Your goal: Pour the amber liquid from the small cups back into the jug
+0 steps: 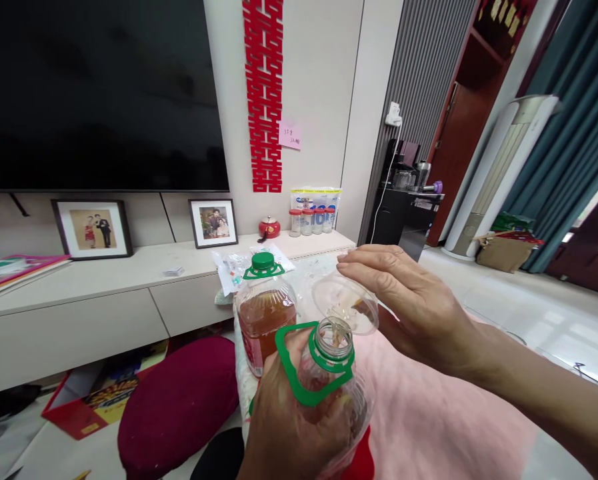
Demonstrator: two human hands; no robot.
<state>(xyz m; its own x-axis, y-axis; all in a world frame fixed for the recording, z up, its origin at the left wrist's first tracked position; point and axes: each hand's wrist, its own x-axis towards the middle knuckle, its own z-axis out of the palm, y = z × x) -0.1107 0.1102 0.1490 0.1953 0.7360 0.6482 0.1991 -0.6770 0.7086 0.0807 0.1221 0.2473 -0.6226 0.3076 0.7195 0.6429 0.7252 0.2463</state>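
Head view, and from where I stand the left hand (pixel 299 417) is wrapped around a clear plastic bottle (pixel 363 400) just below its green handle ring (pixel 311 397). That bottle is uncapped, its mouth tipped a little, with pale bits showing at the neck. Right above the mouth, the right hand (pixel 413 300) has its fingers laid along the rim of a clear round-rimmed vessel (pixel 346 303), thumb side low, pinching it at the edge. Whether it's a bowl or a funnel I can't tell, but it leans over the opening and has some light-coloured scraps inside.

Just behind the left hand stands a second bottle (pixel 267 313), green-capped and holding amber liquid. Something red (pixel 363 460) shows under the held bottle, and a pink cloth (pixel 439 407) spreads out to the right. A maroon round seat (pixel 179 407) sits down at the left.

Farther off, a plastic bag (pixel 229 270) lies crumpled by the long pale cabinet (pixel 103 287). Along its top I see two framed photos, a red pot (pixel 269 229) and a row of red-lidded jars (pixel 307 223), below a big dark television (pixel 93 93).
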